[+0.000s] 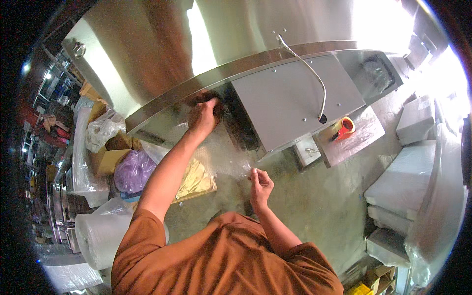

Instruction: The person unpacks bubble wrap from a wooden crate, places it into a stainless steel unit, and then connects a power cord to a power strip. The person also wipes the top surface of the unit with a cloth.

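A see-through plastic sheet (227,156), seemingly bubble wrap, hangs between my hands under the steel unit. My right hand (261,188) pinches its near corner between thumb and fingers. My left hand (202,119) is closed, reaching up to the unit's lower steel edge (169,98); what its fingertips grip is hidden. Just right of that hand is a dark gap, then a grey metal box (297,98) fixed to the unit. A pale cable (320,83) loops across the box from the steel panel into a round black hole.
Right of the box, a red and yellow tape roll (344,129) sits on a metal plate (361,142). White wrapped blocks (403,172) are stacked at right. At left stand an open carton (110,157), a purple bag (133,170), yellow sheeting (197,178) and a bubble-wrap roll (101,238).
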{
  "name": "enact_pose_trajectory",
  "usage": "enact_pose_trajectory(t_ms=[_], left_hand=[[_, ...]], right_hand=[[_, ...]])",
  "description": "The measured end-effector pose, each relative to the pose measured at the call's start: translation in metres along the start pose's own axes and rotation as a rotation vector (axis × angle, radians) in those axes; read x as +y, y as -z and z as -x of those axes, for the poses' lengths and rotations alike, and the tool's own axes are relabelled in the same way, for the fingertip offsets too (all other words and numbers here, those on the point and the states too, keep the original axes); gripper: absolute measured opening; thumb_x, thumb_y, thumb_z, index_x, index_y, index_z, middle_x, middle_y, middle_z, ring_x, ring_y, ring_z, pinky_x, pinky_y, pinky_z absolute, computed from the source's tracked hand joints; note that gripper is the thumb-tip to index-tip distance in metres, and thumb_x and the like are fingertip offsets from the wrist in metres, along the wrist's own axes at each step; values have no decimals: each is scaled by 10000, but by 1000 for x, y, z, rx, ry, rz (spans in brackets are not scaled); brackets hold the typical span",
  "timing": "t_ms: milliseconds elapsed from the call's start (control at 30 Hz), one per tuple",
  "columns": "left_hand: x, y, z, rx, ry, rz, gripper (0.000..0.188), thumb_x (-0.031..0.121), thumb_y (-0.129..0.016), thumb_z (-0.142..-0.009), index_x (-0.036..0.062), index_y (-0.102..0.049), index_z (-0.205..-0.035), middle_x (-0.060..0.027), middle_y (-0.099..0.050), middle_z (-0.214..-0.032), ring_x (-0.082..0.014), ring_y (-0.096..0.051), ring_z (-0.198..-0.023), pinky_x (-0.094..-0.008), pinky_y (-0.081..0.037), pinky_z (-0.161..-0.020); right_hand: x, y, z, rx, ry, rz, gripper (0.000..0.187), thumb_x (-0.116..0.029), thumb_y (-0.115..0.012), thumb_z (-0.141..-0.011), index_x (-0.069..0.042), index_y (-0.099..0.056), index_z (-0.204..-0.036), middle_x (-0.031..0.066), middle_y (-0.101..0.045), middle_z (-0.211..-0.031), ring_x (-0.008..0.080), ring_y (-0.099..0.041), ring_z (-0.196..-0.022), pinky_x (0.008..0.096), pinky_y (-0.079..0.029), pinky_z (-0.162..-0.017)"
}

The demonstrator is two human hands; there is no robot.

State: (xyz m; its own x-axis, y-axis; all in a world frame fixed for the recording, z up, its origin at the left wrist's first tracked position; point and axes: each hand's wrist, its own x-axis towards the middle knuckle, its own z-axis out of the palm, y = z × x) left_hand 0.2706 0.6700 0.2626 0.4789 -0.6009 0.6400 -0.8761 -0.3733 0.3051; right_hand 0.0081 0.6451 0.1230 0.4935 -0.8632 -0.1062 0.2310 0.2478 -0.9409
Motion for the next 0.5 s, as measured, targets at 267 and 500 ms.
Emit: enact_pose_trajectory(t_ms=[267, 500], left_hand=[[-1, 10, -10, -285, 57, -137, 127, 3, -562, -784, 7, -659, -866, -273, -662, -829, -445, -663, -810, -522, -515, -711], [2, 5, -19, -439, 73, -324, 155, 53, -540, -826, 34, -693, -807, -246, -688, -812, -410, -695, -784, -496, -551, -666]], right_hand=[[12, -7, 0, 0, 21, 104, 194, -155, -671, -939, 28, -671, -875, 18, -639, -772, 73, -551, -717, 235, -452, -665], [37, -24, -23, -26, -86, 14, 223, -194, -668, -942, 20, -674, -879, 14, -654, -777, 95, -584, -713, 250, -464, -677]])
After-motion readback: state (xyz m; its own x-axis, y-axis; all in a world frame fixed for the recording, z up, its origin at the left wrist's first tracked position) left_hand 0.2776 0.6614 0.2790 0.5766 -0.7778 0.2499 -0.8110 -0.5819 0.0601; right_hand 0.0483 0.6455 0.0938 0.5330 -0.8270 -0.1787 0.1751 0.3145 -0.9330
